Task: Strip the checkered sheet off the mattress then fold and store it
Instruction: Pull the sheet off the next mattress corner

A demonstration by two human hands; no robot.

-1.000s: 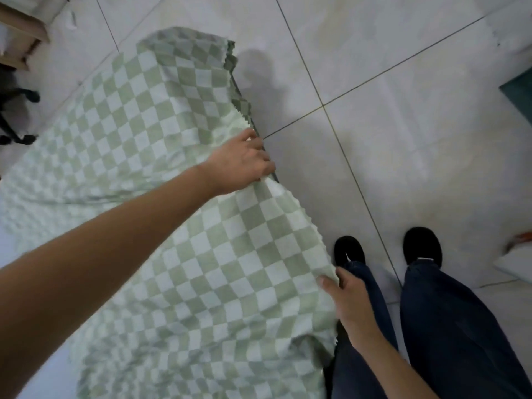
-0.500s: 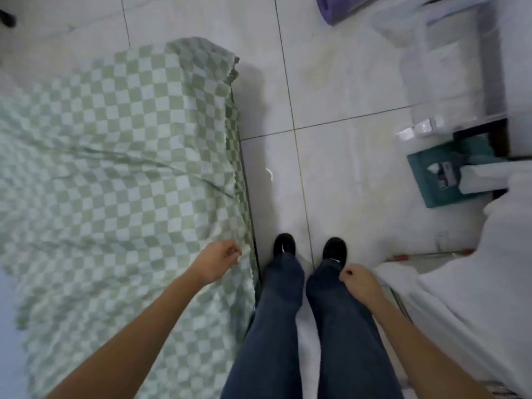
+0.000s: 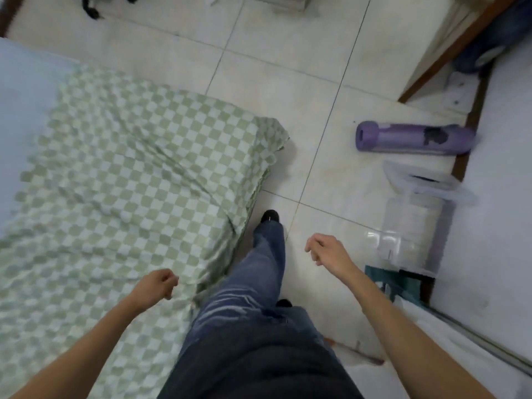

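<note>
The green-and-white checkered sheet point(image 3: 144, 168) lies rumpled over the low mattress point(image 3: 23, 96), whose pale blue top shows bare at the far left. My left hand point(image 3: 157, 286) hovers with curled fingers over the sheet's near edge, beside my leg. Blur hides whether it pinches the cloth. My right hand point(image 3: 325, 250) hangs loosely curled over the floor tiles and holds nothing. The sheet's far corner point(image 3: 276, 133) droops off the mattress end.
A rolled purple mat point(image 3: 414, 138) lies on the floor at the right. Below it stand a clear plastic container point(image 3: 414, 214) and a teal box point(image 3: 403, 280). White bedding point(image 3: 460, 355) fills the lower right. Black chair feet point(image 3: 92, 10) show at the top.
My right hand let go of the sheet's edge and swung out over the floor. My left hand drew back to the near edge. I have stepped forward along the mattress.
</note>
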